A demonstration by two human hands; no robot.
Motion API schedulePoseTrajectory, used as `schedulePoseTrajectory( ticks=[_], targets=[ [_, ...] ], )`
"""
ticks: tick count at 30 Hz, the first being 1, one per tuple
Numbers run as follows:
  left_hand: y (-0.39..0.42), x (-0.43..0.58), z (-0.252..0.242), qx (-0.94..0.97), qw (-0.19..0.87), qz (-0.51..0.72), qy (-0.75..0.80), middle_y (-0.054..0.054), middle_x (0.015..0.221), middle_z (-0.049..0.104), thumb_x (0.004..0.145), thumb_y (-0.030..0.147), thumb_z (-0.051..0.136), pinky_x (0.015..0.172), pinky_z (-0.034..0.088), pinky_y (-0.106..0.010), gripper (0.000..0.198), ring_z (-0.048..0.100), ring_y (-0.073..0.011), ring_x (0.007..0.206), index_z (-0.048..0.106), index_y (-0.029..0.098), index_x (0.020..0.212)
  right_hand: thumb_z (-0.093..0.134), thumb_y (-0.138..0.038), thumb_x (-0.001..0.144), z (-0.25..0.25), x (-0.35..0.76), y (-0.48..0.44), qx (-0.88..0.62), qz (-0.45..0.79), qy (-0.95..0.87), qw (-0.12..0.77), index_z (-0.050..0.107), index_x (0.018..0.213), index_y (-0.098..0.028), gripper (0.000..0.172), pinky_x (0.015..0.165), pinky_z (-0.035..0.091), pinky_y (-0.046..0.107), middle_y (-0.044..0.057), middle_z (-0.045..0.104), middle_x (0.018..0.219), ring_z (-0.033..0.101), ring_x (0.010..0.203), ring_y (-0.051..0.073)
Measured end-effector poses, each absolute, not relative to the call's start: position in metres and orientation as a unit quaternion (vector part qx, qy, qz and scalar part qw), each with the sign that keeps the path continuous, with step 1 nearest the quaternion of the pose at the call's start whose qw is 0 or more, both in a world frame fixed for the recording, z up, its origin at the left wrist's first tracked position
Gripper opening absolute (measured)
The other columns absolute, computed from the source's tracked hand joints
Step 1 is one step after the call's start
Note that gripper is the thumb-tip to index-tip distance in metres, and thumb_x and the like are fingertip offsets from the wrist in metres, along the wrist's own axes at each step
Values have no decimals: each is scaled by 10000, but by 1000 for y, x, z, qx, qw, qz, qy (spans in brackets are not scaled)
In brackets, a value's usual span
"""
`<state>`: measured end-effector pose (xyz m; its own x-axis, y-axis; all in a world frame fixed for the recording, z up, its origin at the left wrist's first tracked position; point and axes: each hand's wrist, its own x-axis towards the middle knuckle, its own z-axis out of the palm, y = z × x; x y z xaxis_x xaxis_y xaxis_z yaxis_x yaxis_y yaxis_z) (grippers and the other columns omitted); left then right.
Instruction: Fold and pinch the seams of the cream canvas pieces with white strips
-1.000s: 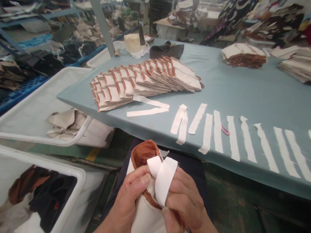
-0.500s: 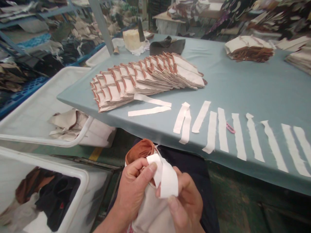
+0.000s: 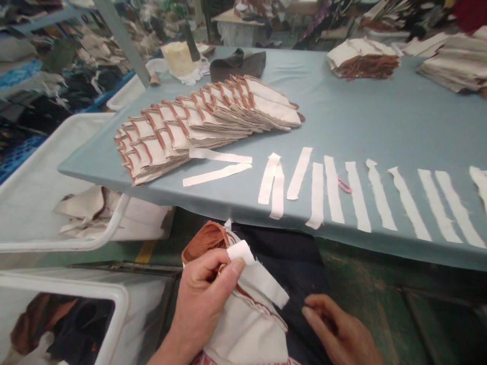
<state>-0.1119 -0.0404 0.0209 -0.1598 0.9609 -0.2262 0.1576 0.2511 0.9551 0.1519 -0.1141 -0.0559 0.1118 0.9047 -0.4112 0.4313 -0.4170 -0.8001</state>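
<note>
My left hand (image 3: 207, 289) is closed, with thumb and forefinger pinching one end of a white fabric strip (image 3: 272, 286). The strip's other end lies loose, slanting down to the right over a cream cloth piece (image 3: 247, 324). This piece has a brown lining (image 3: 207, 241) showing at its gathered upper end, and it rests over dark cloth at my lap. Part of it is hidden behind my left hand. Off to the right, apart from the strip, is my right hand (image 3: 338, 329), its fingers loosely curled, thumb and forefinger slightly apart and nothing visible between them.
On the blue-green table (image 3: 342, 111), several white strips (image 3: 335, 190) lie along the near edge, with a pink clip (image 3: 344, 186) among them. Overlapping cream and brown cloth pieces (image 3: 205, 116) lie behind. White bins (image 3: 122, 304) holding cloth stand at the left.
My right hand has let go of the strip and moved away to the right. The strip's free end has dropped flat onto the cream cloth. The view has shifted slightly right.
</note>
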Motion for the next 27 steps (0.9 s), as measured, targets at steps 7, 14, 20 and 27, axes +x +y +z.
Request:
schedulePoseTrajectory(
  ticks=[7, 14, 20, 27],
  targets=[
    [-39, -94, 31, 546, 429, 382, 610, 2, 517, 570, 822, 325, 698, 456, 391, -203, 264, 490, -122, 474, 755, 171, 616, 696, -269, 850, -9, 118, -63, -577, 336, -596, 446, 737, 1065, -262, 219, 901, 593, 320, 47, 789, 1057, 740, 999, 233],
    [-44, -91, 33, 562, 430, 381, 594, -2, 543, 659, 829, 267, 680, 492, 464, -198, 196, 582, -137, 488, 832, 183, 738, 697, -310, 933, 3, 62, -42, -467, 483, -538, 509, 706, 970, -231, 88, 856, 547, 299, 45, 745, 998, 697, 975, 211],
    [-47, -95, 30, 547, 465, 361, 596, -36, 666, 732, 881, 332, 680, 554, 491, -234, 230, 622, -163, 559, 832, 178, 804, 681, -290, 962, -2, 51, -44, -440, 529, -459, 562, 689, 904, -233, 82, 826, 542, 285, 31, 747, 960, 695, 922, 186],
    [-71, -108, 6, 414, 534, 440, 591, -27, 687, 594, 958, 772, 411, 558, 447, -257, 646, 496, -160, 583, 678, 185, 982, 678, -478, 962, -21, 31, -45, -522, 512, -344, 590, 638, 846, -213, 292, 590, 506, 249, -7, 670, 685, 607, 603, 142]
  ],
)
